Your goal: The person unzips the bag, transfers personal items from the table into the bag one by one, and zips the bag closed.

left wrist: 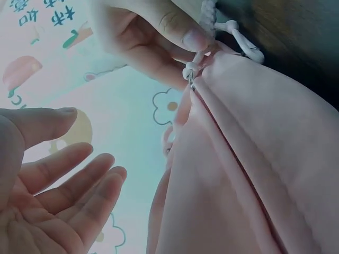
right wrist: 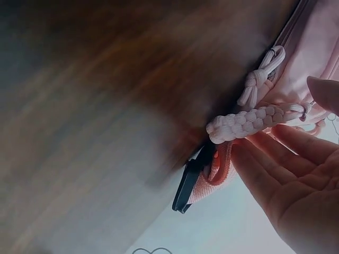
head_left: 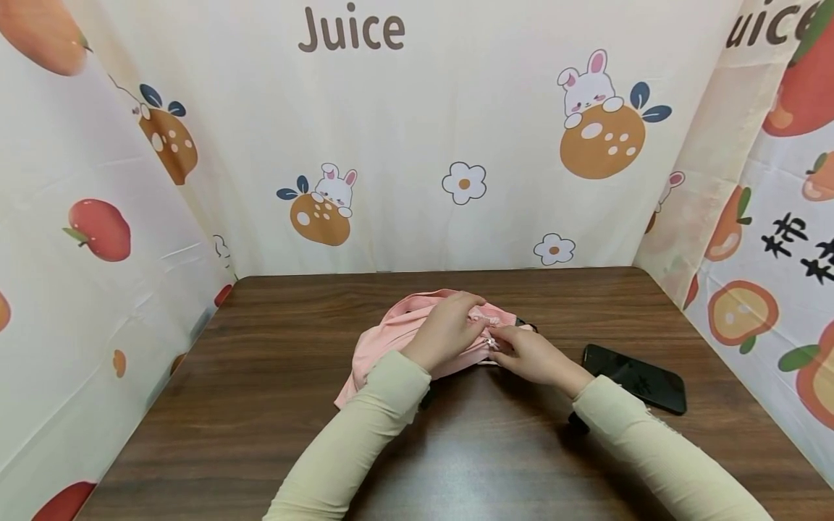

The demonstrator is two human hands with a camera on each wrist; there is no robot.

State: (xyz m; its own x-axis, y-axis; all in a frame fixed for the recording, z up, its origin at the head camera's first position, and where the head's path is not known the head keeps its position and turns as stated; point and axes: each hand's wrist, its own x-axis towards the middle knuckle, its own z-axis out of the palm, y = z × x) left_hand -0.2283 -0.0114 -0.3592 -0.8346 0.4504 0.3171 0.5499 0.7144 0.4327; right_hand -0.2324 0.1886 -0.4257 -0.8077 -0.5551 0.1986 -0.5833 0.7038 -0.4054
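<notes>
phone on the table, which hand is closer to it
Right. The right hand is at the right end of the pink bag, to the left of the phone; the left hand is farther left, over the bag.

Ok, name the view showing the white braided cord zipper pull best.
Right wrist: the zipper pull appears close up, its braid complete. Left wrist crops it at the top edge; in head, it's too small to distinguish.

This looks like a small indoor nook around a dark wood-grain table point(head_left: 260, 362). Pale curtains point(head_left: 417, 108) printed with fruit, rabbits, flowers and "Juice" screen three sides; whether home or workplace, I cannot tell.
</notes>
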